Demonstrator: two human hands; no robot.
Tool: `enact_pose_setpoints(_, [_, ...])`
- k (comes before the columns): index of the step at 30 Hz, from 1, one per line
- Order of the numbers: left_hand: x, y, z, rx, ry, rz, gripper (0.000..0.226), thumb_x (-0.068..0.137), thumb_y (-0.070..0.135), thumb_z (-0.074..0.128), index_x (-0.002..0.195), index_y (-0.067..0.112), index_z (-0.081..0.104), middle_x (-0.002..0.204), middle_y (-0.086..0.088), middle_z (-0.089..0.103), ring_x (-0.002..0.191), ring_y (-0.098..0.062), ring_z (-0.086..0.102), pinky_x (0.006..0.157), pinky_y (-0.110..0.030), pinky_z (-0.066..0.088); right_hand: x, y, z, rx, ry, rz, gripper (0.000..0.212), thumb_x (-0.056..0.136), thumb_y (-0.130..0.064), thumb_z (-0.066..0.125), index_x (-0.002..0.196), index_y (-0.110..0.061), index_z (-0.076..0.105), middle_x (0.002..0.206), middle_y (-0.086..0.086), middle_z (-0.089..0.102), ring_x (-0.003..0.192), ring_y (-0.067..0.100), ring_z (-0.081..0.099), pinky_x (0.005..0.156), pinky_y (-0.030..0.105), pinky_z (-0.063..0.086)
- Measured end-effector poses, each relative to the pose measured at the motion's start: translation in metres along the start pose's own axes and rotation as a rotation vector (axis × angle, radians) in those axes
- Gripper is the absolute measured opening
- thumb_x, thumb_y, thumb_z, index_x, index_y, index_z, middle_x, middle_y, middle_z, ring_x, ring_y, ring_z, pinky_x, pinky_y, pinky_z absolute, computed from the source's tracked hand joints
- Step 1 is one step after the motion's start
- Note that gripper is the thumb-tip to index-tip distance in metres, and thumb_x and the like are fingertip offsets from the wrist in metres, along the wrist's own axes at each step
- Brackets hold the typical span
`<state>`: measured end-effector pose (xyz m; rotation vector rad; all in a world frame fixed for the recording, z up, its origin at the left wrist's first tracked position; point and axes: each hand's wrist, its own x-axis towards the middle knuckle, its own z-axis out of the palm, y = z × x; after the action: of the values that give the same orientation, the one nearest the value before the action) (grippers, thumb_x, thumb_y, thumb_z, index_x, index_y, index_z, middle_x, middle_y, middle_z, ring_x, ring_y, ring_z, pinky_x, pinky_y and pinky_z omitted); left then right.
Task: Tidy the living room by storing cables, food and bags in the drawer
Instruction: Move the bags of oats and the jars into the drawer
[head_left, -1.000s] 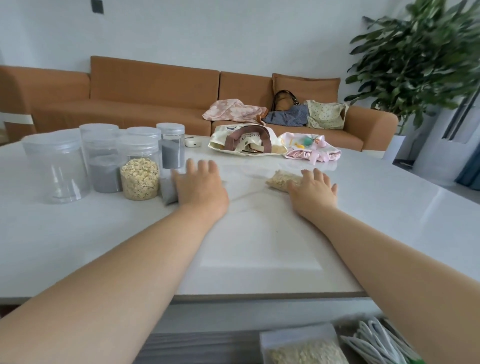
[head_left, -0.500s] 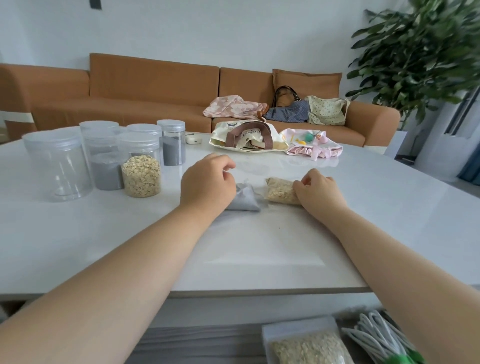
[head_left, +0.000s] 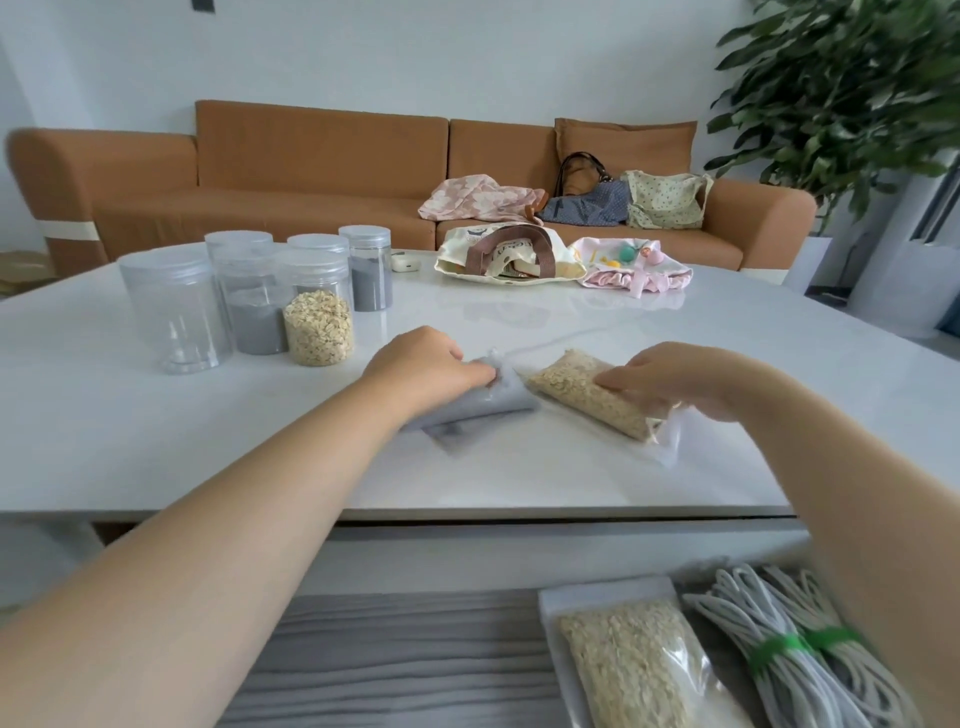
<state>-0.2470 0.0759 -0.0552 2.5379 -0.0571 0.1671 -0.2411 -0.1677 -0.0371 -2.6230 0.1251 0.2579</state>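
My left hand (head_left: 423, 364) grips a clear pouch of grey powder (head_left: 483, 408) on the white table (head_left: 156, 447). Beside it, my right hand (head_left: 670, 376) pinches a clear pouch of oats (head_left: 576, 392) by its right side, its near end lifted a little. Below the table's front edge the open drawer (head_left: 395, 660) holds another oat pouch (head_left: 628, 670) and a bundle of white cables (head_left: 779, 649) tied with green bands. A cream tote bag (head_left: 506, 254) and a pink pouch (head_left: 636, 265) lie at the table's far side.
Several clear jars (head_left: 317, 306) with oats or grey powder stand at the left of the table, with a small white case (head_left: 405, 264) behind them. More bags (head_left: 587, 200) lie on the orange sofa (head_left: 311, 171). A large plant (head_left: 841, 88) stands at the right.
Both hands went from lying flat on the pouches to gripping them, and pulled the two pouches toward the table's front edge. The view has tilted down, showing more of the drawer.
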Motion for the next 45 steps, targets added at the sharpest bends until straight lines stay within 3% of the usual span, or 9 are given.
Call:
enact_pose_setpoints(3, [-0.012, 0.006, -0.016, 0.128, -0.205, -0.037, 0.044, 0.081, 0.055, 0.062, 0.082, 0.012, 0.055, 0.075, -0.002, 0.052, 0.07, -0.018, 0.05, 0.055, -0.028, 0.035, -0.014, 0.0, 0.005, -0.031, -0.016, -0.015, 0.052, 0.078, -0.063, 0.059, 0.081, -0.011, 0.063, 0.081, 0.003, 0.063, 0.081, 0.023, 0.057, 0.084, 0.034, 0.044])
enact_pose_setpoints(8, [-0.034, 0.01, -0.023, 0.058, -0.286, -0.056, 0.043, 0.08, 0.052, 0.067, 0.08, 0.011, 0.053, 0.081, -0.005, 0.055, 0.076, -0.021, 0.051, 0.06, -0.028, 0.033, -0.031, -0.006, 0.011, -0.083, 0.015, -0.032, 0.058, 0.073, -0.064, 0.063, 0.092, -0.009, 0.063, 0.095, 0.006, 0.063, 0.095, 0.026, 0.058, 0.093, 0.038, 0.045])
enact_pose_setpoints(18, [-0.091, 0.023, -0.016, -0.169, -0.126, 0.065, 0.034, 0.076, 0.036, 0.074, 0.079, 0.014, 0.048, 0.073, -0.002, 0.047, 0.06, -0.014, 0.045, 0.05, -0.025, 0.031, -0.081, -0.024, 0.001, -0.201, -0.023, -0.097, 0.055, 0.067, -0.057, 0.072, 0.094, -0.01, 0.067, 0.092, 0.002, 0.066, 0.088, 0.021, 0.06, 0.084, 0.034, 0.046])
enact_pose_setpoints(22, [-0.115, 0.019, -0.007, -0.254, 0.025, 0.129, 0.035, 0.075, 0.035, 0.072, 0.075, 0.011, 0.047, 0.067, -0.003, 0.051, 0.06, -0.017, 0.049, 0.054, -0.028, 0.036, -0.095, -0.022, 0.002, -0.047, -0.052, -0.128, 0.045, 0.069, -0.048, 0.074, 0.094, -0.011, 0.067, 0.091, 0.004, 0.069, 0.085, 0.021, 0.065, 0.086, 0.035, 0.052])
enact_pose_setpoints(27, [-0.141, 0.006, 0.019, -0.355, 0.297, 0.389, 0.034, 0.076, 0.028, 0.073, 0.072, 0.011, 0.043, 0.058, -0.001, 0.052, 0.055, -0.016, 0.048, 0.047, -0.026, 0.036, -0.105, -0.022, 0.028, 0.236, 0.106, -0.145, 0.026, 0.075, -0.039, 0.073, 0.085, -0.017, 0.062, 0.08, 0.002, 0.066, 0.07, 0.017, 0.063, 0.061, 0.027, 0.052])
enact_pose_setpoints(32, [-0.147, -0.012, 0.043, -0.241, 0.373, 0.819, 0.035, 0.077, 0.035, 0.061, 0.077, 0.025, 0.028, 0.057, 0.015, 0.032, 0.054, -0.007, 0.036, 0.046, -0.012, 0.027, -0.115, -0.01, 0.059, 0.549, 0.354, -0.267, 0.028, 0.074, -0.028, 0.074, 0.084, -0.006, 0.059, 0.079, 0.009, 0.065, 0.074, 0.024, 0.065, 0.067, 0.039, 0.055])
enact_pose_setpoints(37, [-0.141, -0.026, 0.048, -0.193, 0.107, 0.868, 0.032, 0.078, 0.033, 0.064, 0.078, 0.029, 0.032, 0.056, 0.021, 0.037, 0.056, -0.005, 0.039, 0.05, -0.005, 0.03, -0.123, 0.006, 0.062, 0.721, 0.349, -0.397, 0.032, 0.076, -0.017, 0.075, 0.093, 0.001, 0.056, 0.08, 0.013, 0.064, 0.071, 0.024, 0.065, 0.065, 0.041, 0.055])
enact_pose_setpoints(41, [-0.135, -0.036, 0.061, -0.013, -0.416, 0.486, 0.025, 0.075, 0.023, 0.072, 0.075, 0.019, 0.047, 0.07, 0.006, 0.056, 0.067, -0.01, 0.05, 0.061, -0.025, 0.039, -0.127, 0.008, 0.062, 0.747, 0.249, -0.447, 0.037, 0.074, -0.02, 0.075, 0.099, 0.001, 0.056, 0.087, 0.015, 0.067, 0.076, 0.024, 0.069, 0.065, 0.041, 0.059])
enact_pose_setpoints(45, [-0.135, -0.046, 0.063, -0.205, -0.799, 0.219, 0.02, 0.08, 0.014, 0.071, 0.091, 0.01, 0.055, 0.084, 0.002, 0.057, 0.074, -0.007, 0.051, 0.065, -0.023, 0.04, -0.138, 0.004, 0.068, 0.437, 0.072, -0.578, 0.029, 0.071, -0.022, 0.079, 0.084, -0.01, 0.056, 0.075, 0.009, 0.065, 0.064, 0.017, 0.065, 0.054, 0.031, 0.054])
